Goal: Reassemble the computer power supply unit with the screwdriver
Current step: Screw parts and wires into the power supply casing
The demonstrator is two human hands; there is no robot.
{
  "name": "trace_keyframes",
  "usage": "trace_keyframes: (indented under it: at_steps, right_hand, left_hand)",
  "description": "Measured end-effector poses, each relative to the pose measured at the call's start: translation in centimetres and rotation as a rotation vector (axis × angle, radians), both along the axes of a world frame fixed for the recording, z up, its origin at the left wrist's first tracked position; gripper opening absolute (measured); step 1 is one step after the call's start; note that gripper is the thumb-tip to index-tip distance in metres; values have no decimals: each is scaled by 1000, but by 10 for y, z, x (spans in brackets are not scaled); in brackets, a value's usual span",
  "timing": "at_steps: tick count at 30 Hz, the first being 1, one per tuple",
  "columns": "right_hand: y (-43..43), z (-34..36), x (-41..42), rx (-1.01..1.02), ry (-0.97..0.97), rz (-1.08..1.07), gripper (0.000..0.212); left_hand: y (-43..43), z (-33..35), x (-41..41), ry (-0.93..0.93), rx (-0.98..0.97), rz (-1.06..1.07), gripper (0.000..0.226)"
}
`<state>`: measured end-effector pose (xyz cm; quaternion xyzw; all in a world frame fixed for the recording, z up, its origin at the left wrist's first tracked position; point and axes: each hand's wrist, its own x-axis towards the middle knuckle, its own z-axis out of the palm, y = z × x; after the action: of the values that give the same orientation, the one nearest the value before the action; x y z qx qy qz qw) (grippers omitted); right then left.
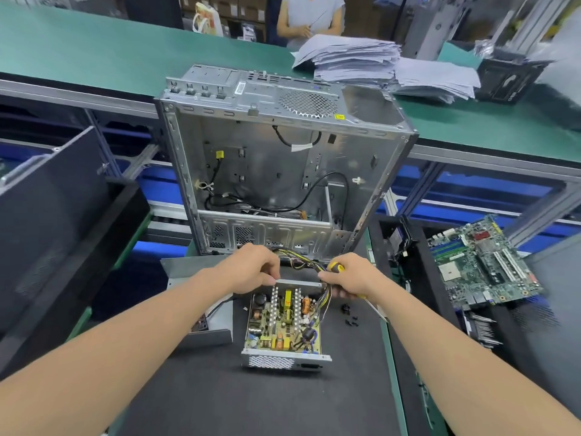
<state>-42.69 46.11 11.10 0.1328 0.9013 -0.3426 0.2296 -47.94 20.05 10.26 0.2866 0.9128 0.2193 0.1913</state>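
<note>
Open power supply unit (284, 328), left hand (251, 269) pinching its far wall, right hand (349, 276) grip holding screwdriver (336, 267)

Mat (251, 401) bare near — computer case (276, 171) walls off the far side.

Both bare forearms stretched forward, left hand (251, 269) curled palm-down with fingertips pinching, right hand (349, 275) closed in a fist just beside it.
</note>
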Motion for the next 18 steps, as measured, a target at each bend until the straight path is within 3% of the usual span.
trace_keyframes:
  at_steps: [6, 10, 18]
  right_hand:
    - [-26, 3, -19, 148, 57, 90, 34]
    - [-34, 1, -21, 263, 114, 124, 43]
    - [-31, 11, -14, 258, 113, 103, 53]
  left_hand:
    - [-1, 1, -3, -38, 19, -27, 17]
    - [-2, 1, -2, -50, 51, -22, 15]
    - [1, 5, 0, -71, 30, -4, 21]
